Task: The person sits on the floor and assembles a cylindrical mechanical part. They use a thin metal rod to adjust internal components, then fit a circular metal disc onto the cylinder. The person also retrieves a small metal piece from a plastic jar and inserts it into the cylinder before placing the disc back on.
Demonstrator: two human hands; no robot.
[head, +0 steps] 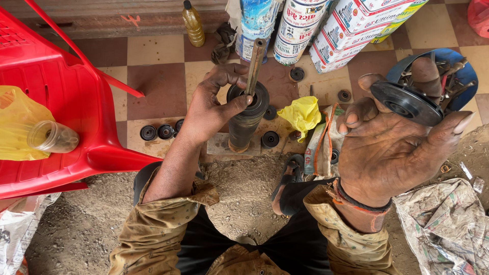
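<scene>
Hands dark with grease work over a tiled floor (158, 76). The left hand (211, 104) wraps around the top of a black cylinder (243, 125), its grip closed on the cylinder's wide cap, thumb pressed against the rim. The cylinder stands upright on a small slab on the floor, and a thin metal rod (254, 66) sticks up out of its middle, tilted slightly away. The right hand (389, 147) is raised nearer the camera, palm up, its grip pinching a flat black disc (407, 102) between thumb and fingertips; the disc has a round hole near its centre.

Behind the right hand sits a blue tub (466, 66) holding a jumble of metal tools and parts. On the red plastic chair (61, 102) at the left lies a yellow bag (18, 119) with a clear jar (52, 137) resting on its side against it; what the jar holds cannot be made out. A plastic bottle (193, 23) of yellowish liquid stands upright at the far wall, beside several printed cans (300, 28) leaning together. 3 small black rubber rings (163, 131) lie in a row on the floor near the chair, and a crumpled yellow cloth (303, 114) lies just right of the cylinder.
</scene>
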